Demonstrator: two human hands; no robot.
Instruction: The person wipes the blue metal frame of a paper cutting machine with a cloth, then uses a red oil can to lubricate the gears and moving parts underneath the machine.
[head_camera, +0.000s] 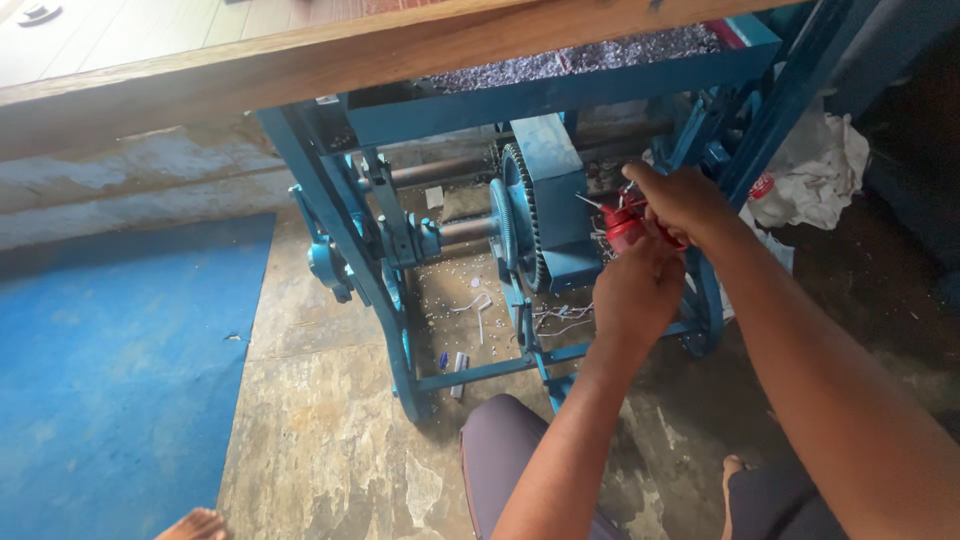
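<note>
A small red oil can (624, 228) with a thin spout is held between both hands beside the blue machine frame (345, 215), just right of the large toothed gear wheel (522, 225), with the spout tip aimed left toward the blue housing next to the gear.

The chief risk is judged to lie in that closeness: were the gear turned while the hands are so near, fingers or the spout could be caught in the teeth. Oil could also be spilled past its mark and dripped onto the stone floor (330, 440), where a bare foot (195, 524) is seen at the lower edge, so a slippery patch is possible. The loose white scraps (478, 305) under the frame could be soiled as well.

The left hand (636, 292) is raised from below, palm toward the can, its fingers wrapped around the can's lower body. The right hand (682, 200) is brought in from above, wrist bent downward, its fingers closed over the can's top; whether a trigger is being pressed cannot be told. Both forearms are stretched forward from the lower right, over a bent knee.
</note>
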